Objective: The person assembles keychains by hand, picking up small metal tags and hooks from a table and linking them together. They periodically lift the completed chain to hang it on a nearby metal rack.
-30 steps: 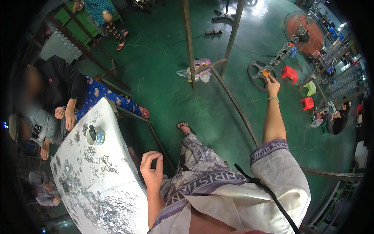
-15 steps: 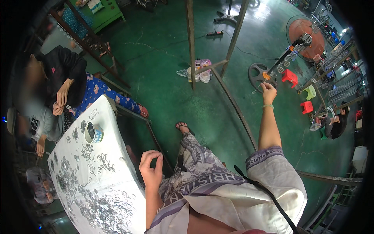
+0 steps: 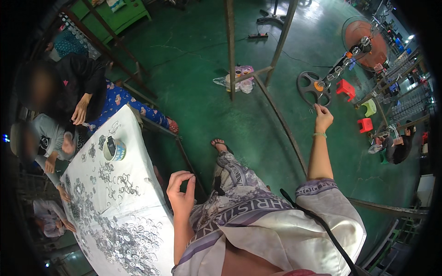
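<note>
— How was the right hand [image 3: 323,117] placed?

— The right arm was stretched out straight, away from the body, with a thin band at the wrist. The hand was raised at the end of it, fingers drawn together in a pinch just below the dark spoked wheel [image 3: 312,88]. Something tiny seemed to sit between the fingertips, but it was too small to make out, so I could not tell whether it held anything.

— And the wheel itself?

— It hung on a slanted metal rod [image 3: 343,64] with an orange hub, above the green floor [image 3: 207,92], near a red stool [image 3: 346,88].

— The left hand [image 3: 181,195]?

— It was held up close to the body, forearm bent upward, at the edge of the white table [image 3: 133,152]. Thumb and forefinger were curled toward each other, nearly touching, the other fingers loosely bent. What it pinched, if anything, did not show.

— What lay on the table?

— Scattered small metal rings [image 3: 117,234], thickest toward the near end, and a round cup [image 3: 113,149] farther up. Other people sat along the table's far side, their hands on the cloth.
</note>
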{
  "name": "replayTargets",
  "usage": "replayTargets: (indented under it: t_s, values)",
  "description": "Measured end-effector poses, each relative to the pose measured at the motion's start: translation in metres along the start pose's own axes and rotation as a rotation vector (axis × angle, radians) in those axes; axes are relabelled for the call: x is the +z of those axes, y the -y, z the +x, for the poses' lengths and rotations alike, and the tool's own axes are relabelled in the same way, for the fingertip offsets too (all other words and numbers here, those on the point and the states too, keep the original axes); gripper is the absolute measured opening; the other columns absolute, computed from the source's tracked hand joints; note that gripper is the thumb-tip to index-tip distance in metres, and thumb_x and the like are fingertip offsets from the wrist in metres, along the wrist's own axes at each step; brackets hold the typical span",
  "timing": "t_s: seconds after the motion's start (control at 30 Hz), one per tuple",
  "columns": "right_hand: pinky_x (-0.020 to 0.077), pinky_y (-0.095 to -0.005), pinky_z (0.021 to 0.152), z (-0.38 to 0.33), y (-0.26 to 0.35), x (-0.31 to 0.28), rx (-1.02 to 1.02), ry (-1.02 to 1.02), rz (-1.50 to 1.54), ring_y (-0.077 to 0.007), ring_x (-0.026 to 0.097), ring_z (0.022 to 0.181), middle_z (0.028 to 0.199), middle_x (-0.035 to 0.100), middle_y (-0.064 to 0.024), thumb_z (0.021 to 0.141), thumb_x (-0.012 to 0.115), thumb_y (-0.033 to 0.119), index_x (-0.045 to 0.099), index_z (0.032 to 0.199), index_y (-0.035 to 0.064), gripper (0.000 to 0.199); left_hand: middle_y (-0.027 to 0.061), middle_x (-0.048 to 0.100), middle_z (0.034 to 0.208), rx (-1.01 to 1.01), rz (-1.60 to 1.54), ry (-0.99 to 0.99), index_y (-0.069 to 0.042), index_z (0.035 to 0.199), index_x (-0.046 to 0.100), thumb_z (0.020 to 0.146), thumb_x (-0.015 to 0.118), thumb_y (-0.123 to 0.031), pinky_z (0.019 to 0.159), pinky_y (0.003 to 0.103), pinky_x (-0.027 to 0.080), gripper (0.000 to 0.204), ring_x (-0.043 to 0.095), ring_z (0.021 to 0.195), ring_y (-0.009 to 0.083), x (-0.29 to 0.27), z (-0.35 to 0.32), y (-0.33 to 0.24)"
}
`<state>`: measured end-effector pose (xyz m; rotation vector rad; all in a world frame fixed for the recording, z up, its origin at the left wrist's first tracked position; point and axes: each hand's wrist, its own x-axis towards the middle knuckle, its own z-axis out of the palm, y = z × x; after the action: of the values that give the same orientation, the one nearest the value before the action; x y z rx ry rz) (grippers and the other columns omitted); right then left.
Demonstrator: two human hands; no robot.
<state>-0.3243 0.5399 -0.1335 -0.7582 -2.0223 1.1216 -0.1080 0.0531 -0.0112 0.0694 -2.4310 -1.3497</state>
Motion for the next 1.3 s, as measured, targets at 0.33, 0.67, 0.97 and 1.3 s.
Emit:
replayTargets:
  t_s: [0.33,0.67,0.97,1.3]
  values:
    - [0.0484,-0.0218,0.070,-0.058,0.066,-0.019,-0.002,0.282,0.314,-0.0084,0.063,0.073,0.081,0.071,-0.0052,0.080,0.079,0.011,0.072,0.085,-0.0053,0.018,0.0123,0.065,0.092,0.063,-0.002,0.010,0.001,0.086,0.066,0.076,0.071,0.005,0.076,0.033,0.051,0.012,0.065,0.085,0.0261,0.009,0.005,-0.021]
    - [0.0436,-0.0225,0.067,-0.177,0.194,0.000,-0.202,0.882,0.499,-0.0081,0.055,0.070,0.077,0.066,-0.0044,0.078,0.078,0.003,0.071,0.080,-0.0036,0.010,0.0107,0.068,0.100,0.225,-0.030,-0.023,-0.004,0.092,0.068,0.073,0.077,-0.002,0.081,0.035,0.051,0.021,0.065,0.088,0.0252,0.027,0.022,-0.019]
    - [0.0394,-0.0224,0.061,-0.319,0.245,0.021,-0.387,1.543,0.628,-0.0086,0.050,0.068,0.075,0.060,-0.0033,0.074,0.079,-0.001,0.070,0.079,-0.0034,0.010,0.0083,0.070,0.104,0.142,-0.033,-0.308,-0.006,0.103,0.067,0.071,0.079,-0.004,0.081,0.035,0.051,0.033,0.067,0.095,0.0242,-0.002,-0.017,0.018]
    - [0.0401,-0.0226,0.061,-0.404,0.266,0.027,-0.561,1.976,0.645,-0.0090,0.051,0.070,0.079,0.058,-0.0024,0.074,0.078,-0.002,0.074,0.088,0.0001,0.014,0.0063,0.071,0.093,-0.200,-0.064,-0.578,-0.007,0.091,0.070,0.072,0.078,-0.003,0.082,0.035,0.050,0.021,0.067,0.089,0.0252,-0.042,-0.101,0.049]
